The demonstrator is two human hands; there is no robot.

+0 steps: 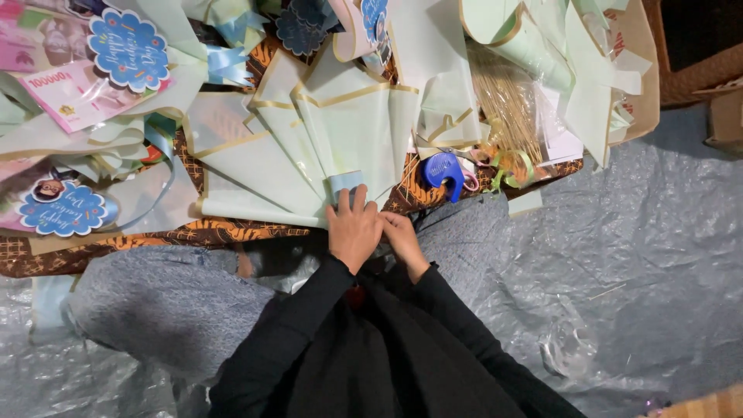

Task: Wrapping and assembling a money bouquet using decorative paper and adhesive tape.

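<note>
My left hand (353, 230) lies flat, fingers together, and it presses on the gathered bottom of the pale green wrapping sheets with thin gold edges (325, 147). Just above my fingertips stands a small light blue folded piece (346, 183), maybe ribbon or tape; I cannot tell whether my fingers grip it or only touch it. My right hand (401, 238) is curled close against the left one, at the same gathered point, and its fingers are hidden, so I cannot tell whether it pinches something.

The sheets fan out from my hands over a brown patterned cloth (155, 236) on the low counter. To the right, near, lies a blue plastic tape dispenser (443, 172), and behind it a bundle of thin wooden sticks in clear wrap (507, 108). At the left are round blue paper tags (128, 48).

I judge the step is to hold the folds together at the base. The next move would need one hand free while the other keeps pressure.
</note>
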